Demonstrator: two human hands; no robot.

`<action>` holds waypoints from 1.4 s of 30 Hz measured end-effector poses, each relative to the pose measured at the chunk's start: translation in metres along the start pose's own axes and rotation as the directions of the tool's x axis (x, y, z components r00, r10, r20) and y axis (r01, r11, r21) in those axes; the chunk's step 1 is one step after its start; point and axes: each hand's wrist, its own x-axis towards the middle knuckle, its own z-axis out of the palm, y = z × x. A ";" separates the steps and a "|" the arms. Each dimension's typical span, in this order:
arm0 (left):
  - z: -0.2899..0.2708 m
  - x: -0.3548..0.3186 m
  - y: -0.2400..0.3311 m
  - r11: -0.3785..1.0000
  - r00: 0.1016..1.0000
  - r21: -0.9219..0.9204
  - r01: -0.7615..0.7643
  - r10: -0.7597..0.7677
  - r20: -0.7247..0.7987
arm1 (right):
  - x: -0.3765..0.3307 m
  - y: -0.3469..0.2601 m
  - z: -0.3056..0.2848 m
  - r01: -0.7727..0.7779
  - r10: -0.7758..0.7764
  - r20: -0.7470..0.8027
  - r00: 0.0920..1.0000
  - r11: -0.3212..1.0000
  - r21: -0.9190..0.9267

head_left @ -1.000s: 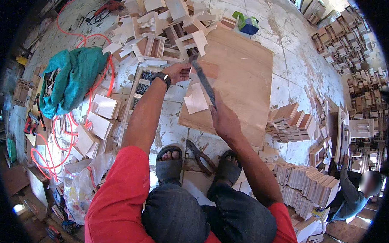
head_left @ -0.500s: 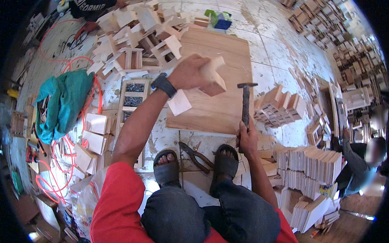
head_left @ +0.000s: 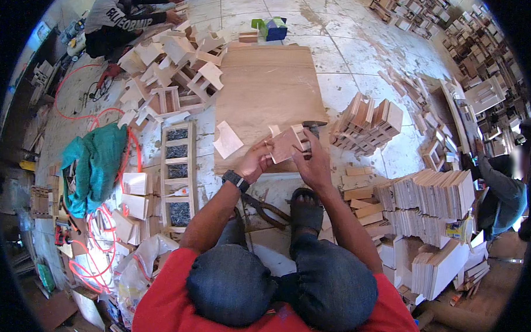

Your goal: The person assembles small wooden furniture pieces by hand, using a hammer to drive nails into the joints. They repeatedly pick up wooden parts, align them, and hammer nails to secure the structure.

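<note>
A small wooden box-like piece (head_left: 289,144) is held between my hands over the plywood board (head_left: 268,78). My left hand (head_left: 256,161) grips its left side, fingers closed on the edge. My right hand (head_left: 315,163) has its fingers on the right end of the piece. A hammer (head_left: 314,124) shows only its dark head just beyond my right hand; its handle is hidden, so I cannot tell whether that hand touches it. Left of my hands, a flat notched wooden panel (head_left: 228,141) lies at the board's edge. Large pincers (head_left: 264,211) rest on the floor between my feet.
A partitioned wooden tray (head_left: 192,157) of nails stands left, near a green sack (head_left: 93,169) and red hose (head_left: 138,156). Assembled pieces pile up far left (head_left: 169,75); others are stacked at right (head_left: 369,126), beyond panel stacks (head_left: 425,198). Two people work at the sides.
My left hand has brought the wooden piece nearer and lower. My right hand has moved up to it from the hammer's handle. The view has shifted, showing more of the far person.
</note>
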 end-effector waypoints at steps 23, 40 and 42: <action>0.052 -0.058 0.054 -0.186 0.605 0.901 -0.393 0.685 0.405 | 0.046 -0.031 0.028 -0.129 0.109 0.087 0.990 0.953 0.274; 0.020 -0.037 0.026 0.111 0.742 0.888 -0.445 0.601 0.297 | 0.042 -0.008 0.040 -0.337 0.263 0.226 0.938 0.845 0.416; 0.020 -0.037 0.024 0.080 0.736 0.898 -0.432 0.607 0.300 | 0.042 -0.009 0.042 -0.351 0.277 0.226 0.934 0.830 0.434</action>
